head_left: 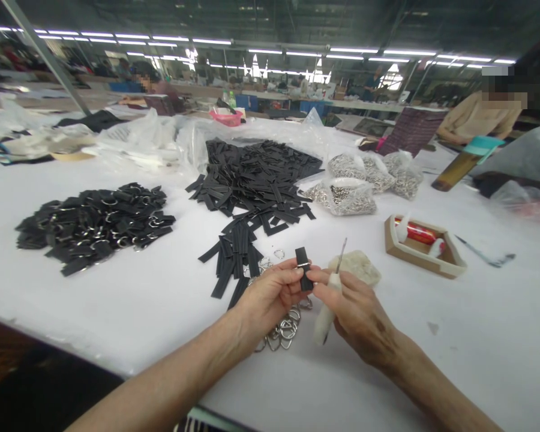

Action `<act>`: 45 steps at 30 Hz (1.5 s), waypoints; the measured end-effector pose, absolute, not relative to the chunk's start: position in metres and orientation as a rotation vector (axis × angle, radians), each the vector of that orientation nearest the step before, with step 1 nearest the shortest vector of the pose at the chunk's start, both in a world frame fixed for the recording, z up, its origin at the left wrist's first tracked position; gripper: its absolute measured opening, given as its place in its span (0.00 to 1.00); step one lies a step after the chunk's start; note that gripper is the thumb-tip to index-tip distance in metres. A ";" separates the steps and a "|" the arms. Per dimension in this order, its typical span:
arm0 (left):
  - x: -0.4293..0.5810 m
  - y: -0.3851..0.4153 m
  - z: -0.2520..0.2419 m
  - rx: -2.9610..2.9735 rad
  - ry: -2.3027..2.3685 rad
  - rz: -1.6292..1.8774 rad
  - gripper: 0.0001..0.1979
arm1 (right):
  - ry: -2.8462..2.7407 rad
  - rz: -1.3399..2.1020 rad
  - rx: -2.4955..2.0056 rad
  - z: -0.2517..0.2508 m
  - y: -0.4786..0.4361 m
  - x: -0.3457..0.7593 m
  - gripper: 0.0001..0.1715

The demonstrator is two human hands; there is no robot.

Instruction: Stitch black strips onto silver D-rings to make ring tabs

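My left hand point(270, 294) and my right hand point(353, 312) meet over the white table point(117, 288), both pinching a short black strap piece point(303, 268) with a metal ring at its fold. A white-handled brush or awl point(330, 297) also lies in my right hand, its thin tip pointing up. Loose metal rings point(284, 330) lie under my hands. Beside my left hand is a small bunch of black strips point(236, 255). A whitish lump point(357, 266) sits just behind my right hand.
A big heap of black strips point(258, 174) lies mid-table, a heap of ringed strap pieces point(94, 225) at left, bags of metal rings point(364, 183) at right. A shallow tray with a red tube point(425, 245), a bottle point(461, 165) and seated people are further right and behind.
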State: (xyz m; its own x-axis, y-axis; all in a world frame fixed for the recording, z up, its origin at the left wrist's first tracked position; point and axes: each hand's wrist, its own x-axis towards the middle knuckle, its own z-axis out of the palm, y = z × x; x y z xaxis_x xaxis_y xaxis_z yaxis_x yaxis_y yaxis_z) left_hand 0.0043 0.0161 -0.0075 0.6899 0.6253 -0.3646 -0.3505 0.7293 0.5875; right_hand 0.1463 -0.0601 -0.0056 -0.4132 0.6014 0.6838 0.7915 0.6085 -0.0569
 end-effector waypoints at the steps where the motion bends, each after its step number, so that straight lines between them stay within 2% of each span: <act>1: 0.004 0.016 -0.007 0.514 0.572 0.565 0.09 | -2.156 -0.361 -1.095 -0.005 -0.060 0.146 0.12; 11: 0.008 0.009 -0.002 0.473 0.534 0.558 0.11 | -1.838 -0.060 -1.241 -0.010 -0.064 0.141 0.14; 16: 0.009 0.009 -0.001 0.475 0.674 0.558 0.01 | -1.658 0.104 -1.343 -0.008 -0.066 0.137 0.12; 20: 0.010 0.005 -0.002 0.527 0.716 0.616 0.05 | -1.476 0.257 -1.416 0.000 -0.066 0.130 0.10; 28: 0.011 -0.005 -0.001 0.770 0.673 0.732 0.05 | -1.202 0.392 -1.559 0.011 -0.063 0.127 0.09; 34: 0.008 -0.007 0.002 1.076 0.598 0.691 0.12 | -1.130 0.539 -1.513 0.015 -0.063 0.133 0.09; 45: 0.012 -0.009 0.007 1.121 0.763 0.696 0.06 | -1.116 0.556 -1.510 0.014 -0.059 0.132 0.12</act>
